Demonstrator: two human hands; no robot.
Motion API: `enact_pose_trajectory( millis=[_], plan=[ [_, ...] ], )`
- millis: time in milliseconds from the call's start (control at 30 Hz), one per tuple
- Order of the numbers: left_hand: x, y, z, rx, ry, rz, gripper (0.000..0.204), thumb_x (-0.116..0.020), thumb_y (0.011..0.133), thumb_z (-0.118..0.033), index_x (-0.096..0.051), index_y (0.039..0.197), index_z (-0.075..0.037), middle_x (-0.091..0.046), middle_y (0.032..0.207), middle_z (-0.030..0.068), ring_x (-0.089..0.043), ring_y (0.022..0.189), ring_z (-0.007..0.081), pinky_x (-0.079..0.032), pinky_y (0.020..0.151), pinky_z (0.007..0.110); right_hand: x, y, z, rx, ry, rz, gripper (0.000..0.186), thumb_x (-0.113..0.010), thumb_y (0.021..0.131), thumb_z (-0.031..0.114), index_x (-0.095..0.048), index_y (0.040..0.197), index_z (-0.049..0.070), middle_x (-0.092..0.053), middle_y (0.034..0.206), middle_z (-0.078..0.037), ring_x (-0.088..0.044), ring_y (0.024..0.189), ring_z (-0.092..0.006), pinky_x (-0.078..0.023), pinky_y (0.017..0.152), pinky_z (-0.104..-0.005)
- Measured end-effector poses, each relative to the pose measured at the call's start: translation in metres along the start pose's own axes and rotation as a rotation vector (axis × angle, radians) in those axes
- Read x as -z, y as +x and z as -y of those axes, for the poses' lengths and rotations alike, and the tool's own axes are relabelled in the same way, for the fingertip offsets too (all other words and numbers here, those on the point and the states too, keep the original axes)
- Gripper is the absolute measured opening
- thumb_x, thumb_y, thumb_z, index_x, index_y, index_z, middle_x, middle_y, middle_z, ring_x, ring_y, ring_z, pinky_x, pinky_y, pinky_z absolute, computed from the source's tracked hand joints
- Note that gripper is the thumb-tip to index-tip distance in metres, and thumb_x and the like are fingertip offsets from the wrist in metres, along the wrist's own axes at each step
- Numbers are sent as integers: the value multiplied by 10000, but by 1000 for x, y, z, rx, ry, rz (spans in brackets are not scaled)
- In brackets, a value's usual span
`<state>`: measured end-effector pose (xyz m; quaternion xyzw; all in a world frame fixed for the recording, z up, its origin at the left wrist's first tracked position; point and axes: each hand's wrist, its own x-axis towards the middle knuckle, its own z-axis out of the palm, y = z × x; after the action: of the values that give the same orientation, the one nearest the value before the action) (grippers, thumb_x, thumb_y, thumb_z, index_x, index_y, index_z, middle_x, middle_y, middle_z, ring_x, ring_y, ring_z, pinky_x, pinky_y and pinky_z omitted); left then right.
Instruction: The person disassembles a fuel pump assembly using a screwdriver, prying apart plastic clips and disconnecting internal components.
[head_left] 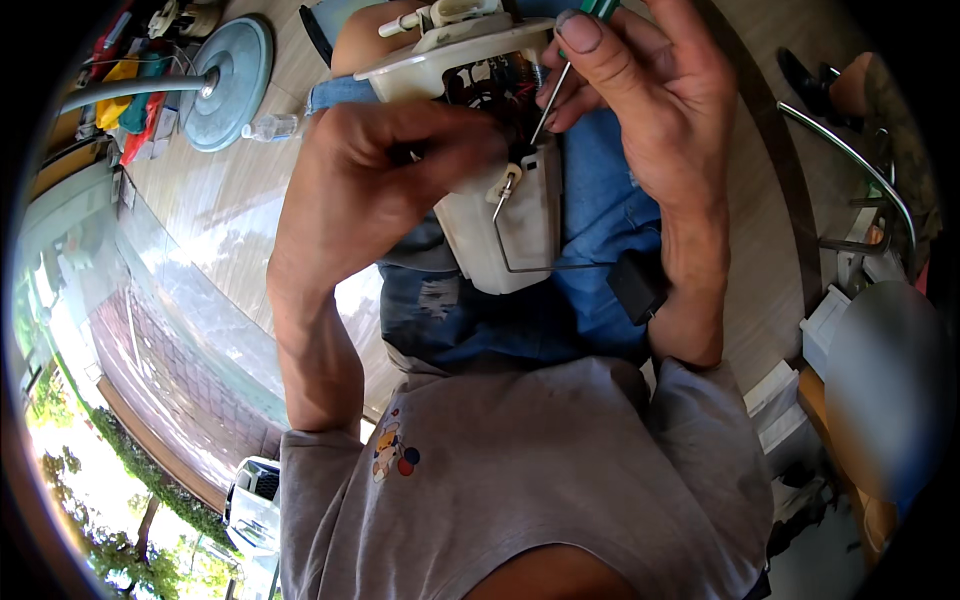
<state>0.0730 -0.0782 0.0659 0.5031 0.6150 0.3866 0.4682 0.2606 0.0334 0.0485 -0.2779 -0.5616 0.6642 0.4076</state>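
Two-handed, worked at a long white plastic housing [535,230], propped over the lap of the jeans [605,200]. Ran lengthwise, its long axis going from the knee end of the jeans back toward their waist end and drifting slightly right along the way. Pointed its wide round flange [435,58] toward the knee end of the jeans, its narrower foot toward the waist end. Carried a white nozzle [402,24] on the flange, aimed leftward.

Looked milky and faintly yellowed, tapering to rounded corners. Showed a dark gap with red and black wires [490,85] below the flange. Bore a small beige piece [516,172] partway down, with a bent metal rod [560,267] reaching across the jeans to a black block [636,287] over their right thigh.

Pinched a thin screwdriver [551,105] in the right hand [655,100], shaft slanted leftward and toward the waist end of the jeans. Curled the left hand [385,170] over the housing, fingers blurred; could not tell grip from mere touch there.

Left of the jeans, saw a clear bottle [270,128] beside a round grey-blue base [240,80].
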Motion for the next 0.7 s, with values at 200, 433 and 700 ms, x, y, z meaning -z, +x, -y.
enact_pose_trajectory(
  millis=[200,433,700],
  plan=[
    [0,-1,-2,-25,96,29,207,-763,914,-95,-767,1097,2,-777,942,73,-684,861,80,-551,780,236,1,0,2,-10,27,16,453,-650,1001,116,-470,1403,7,-678,857,-91,-657,660,-118,-561,532,-236],
    [-3,-1,9,-109,27,-29,182,-793,877,-73,-773,1039,7,-777,883,100,-713,782,110,-562,693,254,-1,-2,6,22,-2,51,453,-646,997,91,-462,1399,-8,-690,859,-101,-666,694,-120,-557,562,-233],
    [-6,0,16,-129,-25,-44,197,-799,880,-83,-767,1035,33,-771,862,96,-706,775,105,-558,688,248,27,-36,40,308,-547,131,347,-755,875,-37,-536,1145,-30,-706,902,-142,-670,719,-147,-556,620,-254]
  ],
)
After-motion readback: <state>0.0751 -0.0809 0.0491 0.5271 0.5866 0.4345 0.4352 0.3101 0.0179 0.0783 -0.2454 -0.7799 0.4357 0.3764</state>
